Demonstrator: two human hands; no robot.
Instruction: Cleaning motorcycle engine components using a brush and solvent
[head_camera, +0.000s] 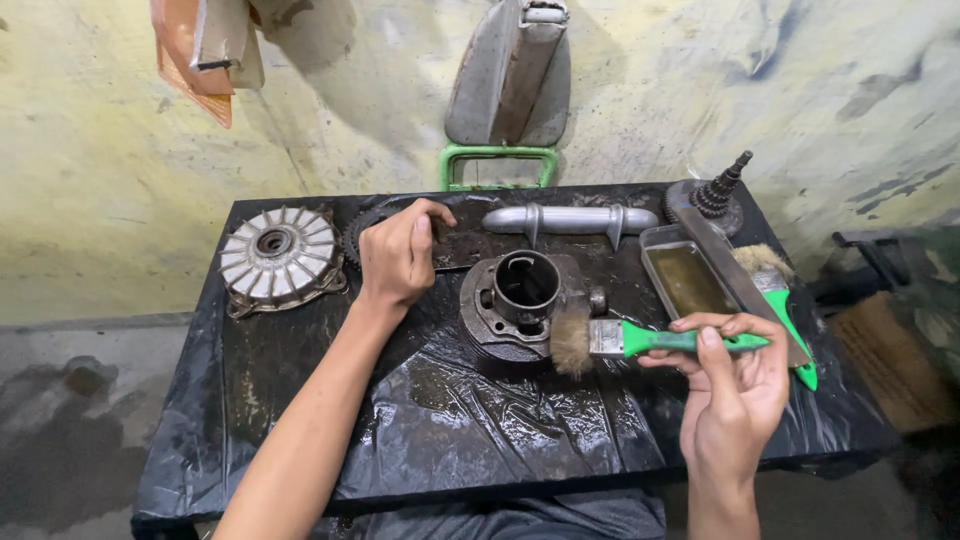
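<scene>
While a finned hub (279, 256) lies far left on the black-covered worktop (440, 430), the left hand (398, 255) presses curled fingers on a dark sprocket (365, 228). Mid-worktop sits an oily cylinder (520, 300); the right hand (735, 385) pinches a green-handled brush (640, 340), bristles touching it. Short, steady strokes would suit.

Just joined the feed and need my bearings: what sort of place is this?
Probably a small engine repair workshop: a greasy engine cylinder and finned hub sit on a table under black plastic, beside a tray of dirty liquid for brush cleaning.
</scene>
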